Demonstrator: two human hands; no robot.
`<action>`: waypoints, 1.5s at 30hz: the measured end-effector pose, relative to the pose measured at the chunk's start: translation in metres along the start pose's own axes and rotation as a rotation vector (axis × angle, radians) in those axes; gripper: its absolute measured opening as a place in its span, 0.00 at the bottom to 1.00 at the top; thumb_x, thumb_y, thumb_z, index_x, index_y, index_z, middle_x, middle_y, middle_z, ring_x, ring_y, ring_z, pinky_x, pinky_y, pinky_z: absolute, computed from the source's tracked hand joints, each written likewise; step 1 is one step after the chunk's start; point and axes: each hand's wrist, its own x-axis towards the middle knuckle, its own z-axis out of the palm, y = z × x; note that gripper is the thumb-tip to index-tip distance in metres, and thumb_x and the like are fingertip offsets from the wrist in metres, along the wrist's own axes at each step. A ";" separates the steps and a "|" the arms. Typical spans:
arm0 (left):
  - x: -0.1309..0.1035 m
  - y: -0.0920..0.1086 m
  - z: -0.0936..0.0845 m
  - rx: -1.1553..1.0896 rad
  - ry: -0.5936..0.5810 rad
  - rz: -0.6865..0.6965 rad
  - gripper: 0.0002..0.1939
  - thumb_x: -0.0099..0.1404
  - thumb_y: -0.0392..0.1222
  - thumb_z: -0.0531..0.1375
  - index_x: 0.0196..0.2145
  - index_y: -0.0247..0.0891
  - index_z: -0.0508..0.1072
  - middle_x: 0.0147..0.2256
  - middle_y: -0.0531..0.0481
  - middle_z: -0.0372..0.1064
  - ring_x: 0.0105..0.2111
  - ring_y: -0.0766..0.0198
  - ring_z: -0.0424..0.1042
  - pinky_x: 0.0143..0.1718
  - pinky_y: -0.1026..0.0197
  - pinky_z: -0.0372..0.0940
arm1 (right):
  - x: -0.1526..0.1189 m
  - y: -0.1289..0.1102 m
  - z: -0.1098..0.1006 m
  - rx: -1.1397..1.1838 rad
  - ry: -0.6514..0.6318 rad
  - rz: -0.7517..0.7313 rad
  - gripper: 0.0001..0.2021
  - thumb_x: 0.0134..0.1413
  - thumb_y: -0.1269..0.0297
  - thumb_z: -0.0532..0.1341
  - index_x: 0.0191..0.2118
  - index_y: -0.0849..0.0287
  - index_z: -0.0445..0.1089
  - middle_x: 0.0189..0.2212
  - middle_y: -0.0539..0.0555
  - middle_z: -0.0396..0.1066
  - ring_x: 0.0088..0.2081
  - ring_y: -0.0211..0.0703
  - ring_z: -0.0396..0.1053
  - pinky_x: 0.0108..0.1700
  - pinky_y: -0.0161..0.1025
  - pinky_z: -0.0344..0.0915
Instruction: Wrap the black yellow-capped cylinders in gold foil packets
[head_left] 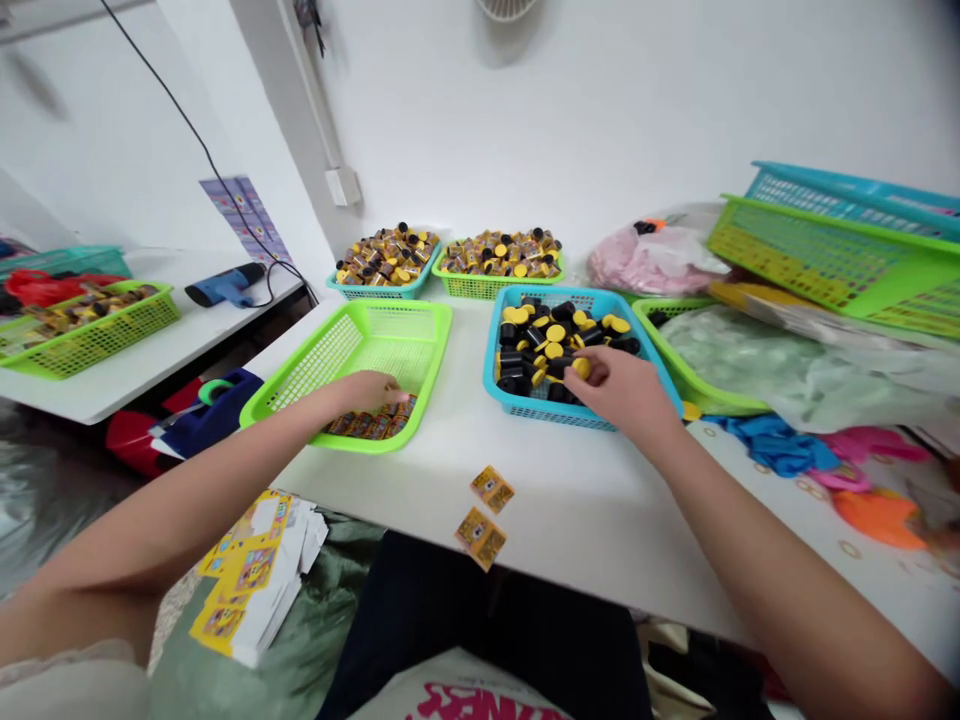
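Observation:
My left hand (373,388) reaches into the front of a light green basket (349,318), its fingers curled down at some flat printed orange pieces (367,424). What those fingers hold, if anything, is hidden. Over the right side of a blue basket (559,405), my right hand (626,390) pinches a small cylinder with a yellow end (580,368). That basket is filled with black cylinders, several with yellow ends (555,334). Between the baskets, toward the front table edge, lie two printed orange cards (492,488), (481,538), one partly over the edge.
Against the wall stand a blue basket (387,291) and a green basket (499,288), full of wrapped cylinders. Stacked baskets (832,250) and plastic bags (780,360) crowd the right. A blue hair dryer (227,285) lies on the left table; printed cardboard (255,580) sits below.

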 end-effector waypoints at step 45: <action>-0.021 0.145 0.087 -1.320 -0.114 0.567 0.18 0.59 0.52 0.69 0.38 0.34 0.75 0.33 0.46 0.80 0.31 0.60 0.80 0.38 0.57 0.77 | -0.057 0.028 0.011 1.313 -0.173 -0.109 0.16 0.55 0.55 0.67 0.47 0.55 0.71 0.32 0.49 0.73 0.27 0.37 0.73 0.30 0.39 0.72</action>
